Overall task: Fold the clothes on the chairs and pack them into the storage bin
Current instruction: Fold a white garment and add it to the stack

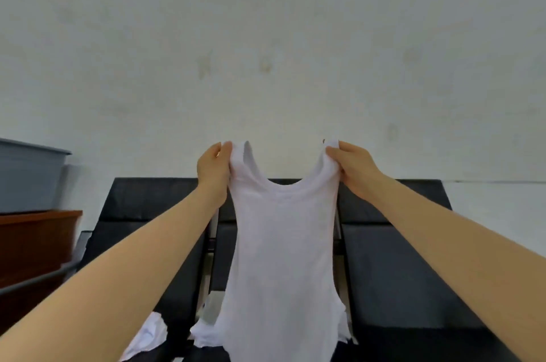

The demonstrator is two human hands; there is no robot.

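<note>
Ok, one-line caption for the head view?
Left hand and right hand hold a white tank top up by its straps before black chairs.

Tank top (280,243) hangs centre frame before the chairs (399,258); storage bin (26,178) sits far left on a cabinet (35,243).

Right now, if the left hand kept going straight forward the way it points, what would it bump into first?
Probably the white wall. The left hand, holding the tank top strap, sits above the black chair backs; depth is hard to judge.

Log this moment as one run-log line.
step: unfurling before fold | left hand: pinches strap | right hand: pinches other strap | white tank top: hanging over black chairs | grey bin: far left
</note>
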